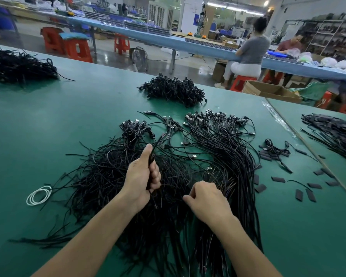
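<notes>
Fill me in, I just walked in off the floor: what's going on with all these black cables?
A person at a green table seems to be gathering black cables. The left hand grips a small bunch upright, thumb along it. The right hand is curled into the loose pile; whether it holds a cable is hidden. A heap of bundled cables lies farther back, and short black sleeves lie scattered to the right.

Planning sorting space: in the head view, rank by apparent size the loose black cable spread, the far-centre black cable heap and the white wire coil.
1. loose black cable spread, largest.
2. far-centre black cable heap, though distance shrinks it.
3. white wire coil, smallest.
</notes>
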A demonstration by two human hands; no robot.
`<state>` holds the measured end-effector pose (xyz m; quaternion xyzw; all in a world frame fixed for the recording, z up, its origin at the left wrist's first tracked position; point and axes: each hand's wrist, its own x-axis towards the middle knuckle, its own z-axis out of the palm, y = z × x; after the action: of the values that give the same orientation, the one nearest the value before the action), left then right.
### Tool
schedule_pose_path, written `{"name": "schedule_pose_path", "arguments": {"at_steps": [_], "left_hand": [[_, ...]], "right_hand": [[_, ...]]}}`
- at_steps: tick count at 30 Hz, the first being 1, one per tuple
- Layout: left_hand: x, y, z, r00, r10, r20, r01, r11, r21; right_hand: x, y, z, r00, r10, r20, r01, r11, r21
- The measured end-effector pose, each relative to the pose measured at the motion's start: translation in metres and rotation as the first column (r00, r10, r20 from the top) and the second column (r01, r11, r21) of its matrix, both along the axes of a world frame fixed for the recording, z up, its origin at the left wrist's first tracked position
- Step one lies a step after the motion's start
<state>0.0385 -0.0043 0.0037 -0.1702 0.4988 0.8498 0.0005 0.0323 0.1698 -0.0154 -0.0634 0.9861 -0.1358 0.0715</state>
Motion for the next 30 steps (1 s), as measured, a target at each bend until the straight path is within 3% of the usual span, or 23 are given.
{"name": "schedule_pose_path", "arguments": {"at_steps": [9,13,15,17,19,25,30], "left_hand": [[0.004,0.009,0.003,1.0,0.013,-0.017,-0.015,0.995,-0.098],[0.005,0.011,0.004,1.0,0.002,-0.01,-0.003,0.984,-0.179],[0.005,0.012,0.004,0.999,-0.038,-0.011,0.034,0.968,-0.25],[0.007,0.014,0.006,0.993,-0.117,-0.016,0.106,0.945,-0.31],[0.011,0.018,0.009,0.978,-0.208,-0.031,0.185,0.922,-0.341],[0.02,0.029,0.014,0.912,-0.326,-0.25,0.221,0.903,-0.369],[0.024,0.028,0.018,0.918,-0.225,-0.326,0.098,0.926,-0.365]], "right_hand": [[0.0,-0.006,0.0,0.997,-0.047,0.062,0.05,0.998,-0.048],[0.0,-0.004,0.005,0.998,-0.056,0.007,0.057,0.979,-0.196],[0.0,-0.003,0.012,0.998,-0.069,-0.008,0.06,0.918,-0.392],[0.002,-0.004,0.023,0.997,-0.07,-0.025,0.04,0.788,-0.614],[0.004,-0.007,0.032,0.993,-0.074,-0.093,-0.018,0.676,-0.737],[0.015,-0.016,0.054,0.974,0.053,-0.221,-0.212,0.561,-0.8],[0.019,-0.013,0.059,0.973,0.132,-0.191,-0.232,0.606,-0.761]]}}
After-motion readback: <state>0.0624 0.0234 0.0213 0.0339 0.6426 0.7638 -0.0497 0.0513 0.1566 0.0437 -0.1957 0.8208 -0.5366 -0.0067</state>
